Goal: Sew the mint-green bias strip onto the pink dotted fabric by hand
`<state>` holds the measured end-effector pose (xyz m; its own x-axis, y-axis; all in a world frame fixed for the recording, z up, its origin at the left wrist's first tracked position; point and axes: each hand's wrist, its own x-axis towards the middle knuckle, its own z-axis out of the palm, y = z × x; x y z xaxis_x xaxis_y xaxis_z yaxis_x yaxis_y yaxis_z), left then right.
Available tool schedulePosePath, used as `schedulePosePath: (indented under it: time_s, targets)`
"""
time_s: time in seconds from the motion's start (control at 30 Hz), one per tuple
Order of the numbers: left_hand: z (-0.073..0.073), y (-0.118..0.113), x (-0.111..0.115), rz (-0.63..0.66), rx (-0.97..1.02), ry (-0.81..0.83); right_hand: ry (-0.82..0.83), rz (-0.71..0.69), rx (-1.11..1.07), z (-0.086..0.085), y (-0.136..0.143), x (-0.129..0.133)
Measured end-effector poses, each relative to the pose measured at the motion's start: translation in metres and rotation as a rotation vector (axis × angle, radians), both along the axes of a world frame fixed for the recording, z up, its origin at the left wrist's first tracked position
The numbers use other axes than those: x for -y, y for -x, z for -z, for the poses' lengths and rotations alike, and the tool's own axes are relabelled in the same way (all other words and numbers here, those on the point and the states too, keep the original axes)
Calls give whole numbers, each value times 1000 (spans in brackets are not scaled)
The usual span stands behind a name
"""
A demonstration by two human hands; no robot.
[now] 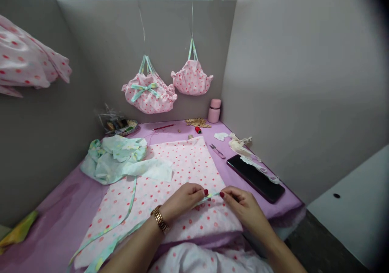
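Note:
A narrow mint-green fabric strip (212,195) is stretched between my two hands, low over pink dotted cloth. My left hand (189,198), with a gold watch at the wrist, pinches the strip between thumb and fingers. At the strip's right end, my right hand (238,200) grips it with thumb and forefinger. The pink cloth with red dots (179,159) lies spread beneath both hands. Another length of the mint strip (132,200) curves across the cloth to the left. A crumpled mint-green fabric (117,155) rests on the cloth's upper left.
Small scissors (217,151) and a black phone (252,175) lie at right beside white cords (240,145). Behind are a red thread spool (198,130), a red pencil (163,127), a pink bottle (214,111) and a basket (131,127). Two dotted bags (193,78) hang on the grey partition.

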<state>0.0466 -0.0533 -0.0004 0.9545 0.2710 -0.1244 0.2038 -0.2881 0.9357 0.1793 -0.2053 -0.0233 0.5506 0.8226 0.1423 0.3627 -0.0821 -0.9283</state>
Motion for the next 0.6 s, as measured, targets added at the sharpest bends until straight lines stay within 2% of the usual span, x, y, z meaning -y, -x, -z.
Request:
schedulePosePath:
  time_s: [0.23, 0.47, 0.6]
  targets:
    - [-5, 9, 10, 47, -70, 307, -14, -21, -30, -11, -2, 2]
    - [-1, 21, 8, 29, -72, 404, -6, -38, -73, -12, -3, 4]
    - [-4, 23, 8, -4, -58, 452, -10, -43, -80, -11, -3, 4]
